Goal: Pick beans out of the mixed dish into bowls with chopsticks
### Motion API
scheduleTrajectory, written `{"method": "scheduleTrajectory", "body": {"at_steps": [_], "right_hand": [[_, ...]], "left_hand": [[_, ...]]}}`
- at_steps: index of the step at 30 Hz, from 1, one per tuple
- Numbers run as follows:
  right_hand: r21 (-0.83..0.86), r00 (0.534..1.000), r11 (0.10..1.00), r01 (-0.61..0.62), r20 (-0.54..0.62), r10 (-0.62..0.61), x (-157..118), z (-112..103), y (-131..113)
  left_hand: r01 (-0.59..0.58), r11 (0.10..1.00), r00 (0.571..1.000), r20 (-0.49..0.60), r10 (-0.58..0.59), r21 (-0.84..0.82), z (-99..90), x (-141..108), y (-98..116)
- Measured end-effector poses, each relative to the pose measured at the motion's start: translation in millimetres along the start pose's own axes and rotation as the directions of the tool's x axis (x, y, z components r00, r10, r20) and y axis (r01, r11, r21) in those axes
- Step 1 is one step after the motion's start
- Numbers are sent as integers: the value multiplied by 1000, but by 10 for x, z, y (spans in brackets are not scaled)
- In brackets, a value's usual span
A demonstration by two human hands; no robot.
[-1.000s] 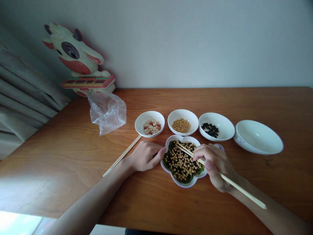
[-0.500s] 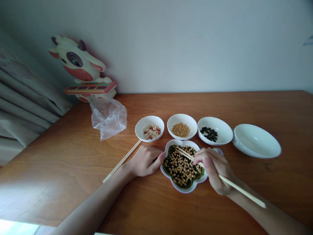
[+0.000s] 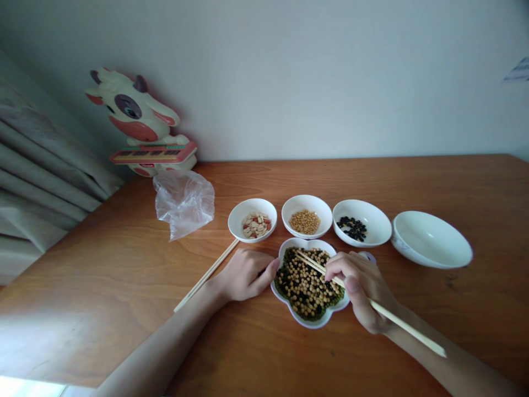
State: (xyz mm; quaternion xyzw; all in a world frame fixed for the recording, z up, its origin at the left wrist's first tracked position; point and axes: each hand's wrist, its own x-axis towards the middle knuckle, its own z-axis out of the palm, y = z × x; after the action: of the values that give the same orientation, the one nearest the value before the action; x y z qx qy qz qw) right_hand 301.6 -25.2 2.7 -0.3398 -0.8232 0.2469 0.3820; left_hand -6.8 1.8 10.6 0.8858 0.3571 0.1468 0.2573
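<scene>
Tabletop (image 3: pixel 103 275), hands (image 3: pixel 366 286), chopsticks (image 3: pixel 407 328) at bean dish (image 3: pixel 313 323).

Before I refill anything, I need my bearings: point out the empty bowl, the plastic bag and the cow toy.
empty bowl (image 3: pixel 432 240), head view, inner wall
plastic bag (image 3: pixel 184 203), head view, crumpled middle
cow toy (image 3: pixel 134 129), head view, red muzzle

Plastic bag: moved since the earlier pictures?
No; the plastic bag still lies just in front of the cow toy. Only the camera view shifted.
</scene>
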Motion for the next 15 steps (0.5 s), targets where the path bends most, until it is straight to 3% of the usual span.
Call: {"method": "scheduleTrajectory", "body": {"at_steps": [15], "right_hand": [[-52, 999, 997, 48, -4, -48, 90, 2, -67]], "left_hand": [[3, 1000, 1000, -16, -3, -6, -25, 6, 34]]}}
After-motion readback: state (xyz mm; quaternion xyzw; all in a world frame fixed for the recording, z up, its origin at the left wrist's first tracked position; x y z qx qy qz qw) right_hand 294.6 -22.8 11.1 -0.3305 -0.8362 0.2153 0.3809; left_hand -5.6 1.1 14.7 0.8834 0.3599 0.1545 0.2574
